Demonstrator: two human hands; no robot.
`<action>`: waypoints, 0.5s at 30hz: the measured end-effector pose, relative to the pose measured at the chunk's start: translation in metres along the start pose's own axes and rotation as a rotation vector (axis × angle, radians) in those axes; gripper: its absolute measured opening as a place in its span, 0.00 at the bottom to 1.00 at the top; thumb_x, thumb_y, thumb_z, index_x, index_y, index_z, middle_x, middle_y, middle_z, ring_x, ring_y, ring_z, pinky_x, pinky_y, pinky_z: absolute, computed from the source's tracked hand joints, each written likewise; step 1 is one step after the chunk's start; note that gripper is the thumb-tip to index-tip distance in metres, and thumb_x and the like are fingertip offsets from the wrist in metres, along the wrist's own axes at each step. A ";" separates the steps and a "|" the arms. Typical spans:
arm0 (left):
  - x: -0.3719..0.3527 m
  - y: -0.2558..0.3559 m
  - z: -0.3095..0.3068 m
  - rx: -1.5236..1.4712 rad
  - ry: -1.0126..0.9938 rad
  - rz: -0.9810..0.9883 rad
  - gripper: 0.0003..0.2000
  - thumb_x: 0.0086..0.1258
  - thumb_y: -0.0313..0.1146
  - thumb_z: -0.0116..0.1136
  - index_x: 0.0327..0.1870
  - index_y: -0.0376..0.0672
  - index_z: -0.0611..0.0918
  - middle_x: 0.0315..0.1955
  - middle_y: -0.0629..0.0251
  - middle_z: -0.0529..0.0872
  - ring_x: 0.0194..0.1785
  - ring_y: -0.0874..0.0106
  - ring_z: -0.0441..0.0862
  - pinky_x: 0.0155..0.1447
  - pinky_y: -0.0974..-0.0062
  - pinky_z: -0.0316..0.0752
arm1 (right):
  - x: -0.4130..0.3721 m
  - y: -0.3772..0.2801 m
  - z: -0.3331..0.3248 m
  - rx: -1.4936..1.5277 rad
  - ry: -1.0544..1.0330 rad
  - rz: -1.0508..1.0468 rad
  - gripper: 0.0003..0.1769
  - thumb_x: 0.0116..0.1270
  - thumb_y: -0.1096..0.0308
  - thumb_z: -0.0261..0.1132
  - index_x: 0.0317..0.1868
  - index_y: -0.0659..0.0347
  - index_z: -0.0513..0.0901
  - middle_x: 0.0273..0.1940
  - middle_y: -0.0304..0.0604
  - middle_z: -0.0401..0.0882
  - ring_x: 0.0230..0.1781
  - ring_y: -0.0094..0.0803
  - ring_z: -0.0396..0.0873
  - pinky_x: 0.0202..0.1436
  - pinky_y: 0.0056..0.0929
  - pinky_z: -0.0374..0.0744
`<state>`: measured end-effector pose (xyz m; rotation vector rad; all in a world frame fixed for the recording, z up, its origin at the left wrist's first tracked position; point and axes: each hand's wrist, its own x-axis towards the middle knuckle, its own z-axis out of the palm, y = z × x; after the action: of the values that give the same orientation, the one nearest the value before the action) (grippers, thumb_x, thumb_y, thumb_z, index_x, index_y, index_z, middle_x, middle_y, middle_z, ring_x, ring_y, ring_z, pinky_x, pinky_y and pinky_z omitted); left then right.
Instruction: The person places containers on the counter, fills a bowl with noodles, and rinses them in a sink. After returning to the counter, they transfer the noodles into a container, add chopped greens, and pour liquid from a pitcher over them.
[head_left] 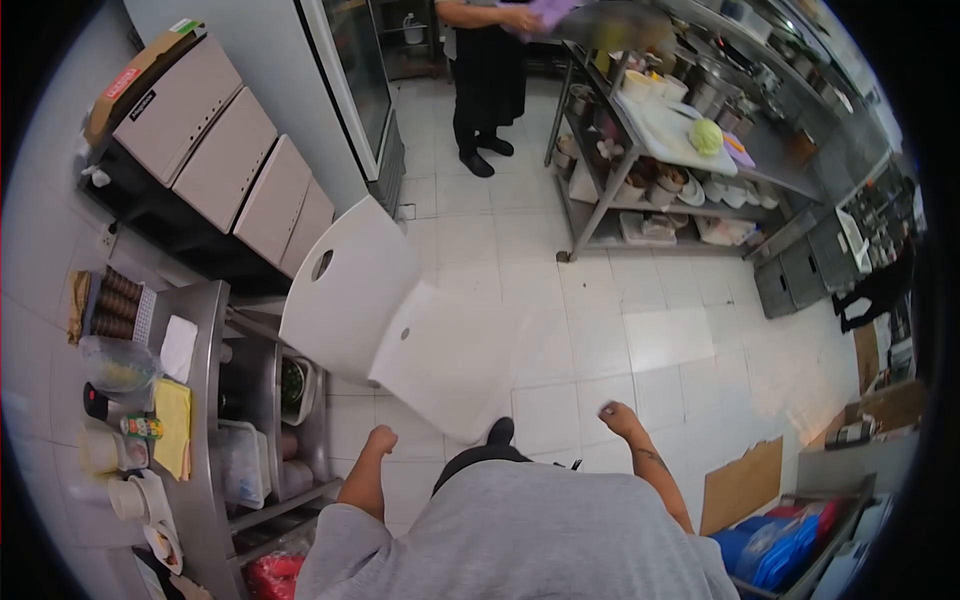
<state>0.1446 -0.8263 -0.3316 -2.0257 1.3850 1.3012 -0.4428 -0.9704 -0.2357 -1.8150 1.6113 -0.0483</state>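
My left hand [381,440] is closed in a fist, low in front of my body on the left. I see nothing sticking out of it. Out to the right, my right hand [622,418] hangs above the tiled floor with its fingers curled in. A small dark and pale spot shows at its fingertips, too small to name. Neither hand touches any furniture. Closest to my left hand is a white piece [350,290] of two smooth panels with holes, resembling a plastic chair's back and seat.
At left, a steel table [208,330] holds a yellow cloth [173,428] and tubs. Drawers [225,150] and a glass-door fridge [350,90] stand beyond. A co-worker [488,80] stands ahead by a steel counter [600,205] with a cabbage [706,137]. Cardboard [742,485] leans at right.
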 end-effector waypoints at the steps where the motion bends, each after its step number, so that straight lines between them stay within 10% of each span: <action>1: 0.012 0.035 -0.016 -0.117 0.026 -0.040 0.13 0.60 0.34 0.52 0.27 0.32 0.85 0.36 0.44 0.85 0.39 0.53 0.85 0.49 0.60 0.78 | 0.002 0.017 -0.018 0.166 -0.014 0.246 0.16 0.63 0.61 0.61 0.45 0.63 0.81 0.32 0.47 0.83 0.33 0.36 0.83 0.36 0.36 0.81; 6: 0.091 0.174 -0.081 0.002 0.267 0.292 0.16 0.63 0.37 0.51 0.41 0.33 0.83 0.44 0.43 0.83 0.50 0.48 0.80 0.56 0.56 0.75 | 0.004 0.124 -0.039 0.643 0.087 0.640 0.13 0.63 0.62 0.58 0.40 0.64 0.79 0.26 0.46 0.79 0.25 0.35 0.81 0.23 0.36 0.78; 10: 0.108 0.295 -0.145 -0.103 0.295 0.439 0.14 0.64 0.34 0.49 0.40 0.33 0.83 0.44 0.43 0.83 0.49 0.48 0.81 0.55 0.55 0.75 | 0.040 0.297 0.022 -0.155 -0.269 -0.006 0.12 0.63 0.62 0.59 0.41 0.57 0.84 0.31 0.49 0.84 0.28 0.39 0.83 0.34 0.40 0.81; 14: 0.147 0.355 -0.156 -0.087 0.249 0.439 0.14 0.61 0.30 0.48 0.40 0.34 0.83 0.43 0.44 0.84 0.48 0.48 0.81 0.54 0.55 0.76 | 0.147 0.327 -0.033 -0.611 -0.399 -0.210 0.12 0.63 0.60 0.60 0.41 0.57 0.84 0.33 0.48 0.86 0.29 0.40 0.83 0.35 0.41 0.81; 15: 0.159 0.358 -0.159 -0.016 0.209 0.401 0.13 0.62 0.33 0.49 0.39 0.34 0.83 0.42 0.45 0.84 0.48 0.49 0.81 0.54 0.56 0.76 | 0.177 0.281 -0.076 -0.111 -0.377 0.305 0.13 0.63 0.60 0.60 0.40 0.58 0.84 0.31 0.48 0.85 0.29 0.40 0.83 0.34 0.41 0.81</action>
<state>-0.0757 -1.1871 -0.3153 -2.0086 1.9612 1.2790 -0.6787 -1.1573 -0.3949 -1.5246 1.6155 0.5003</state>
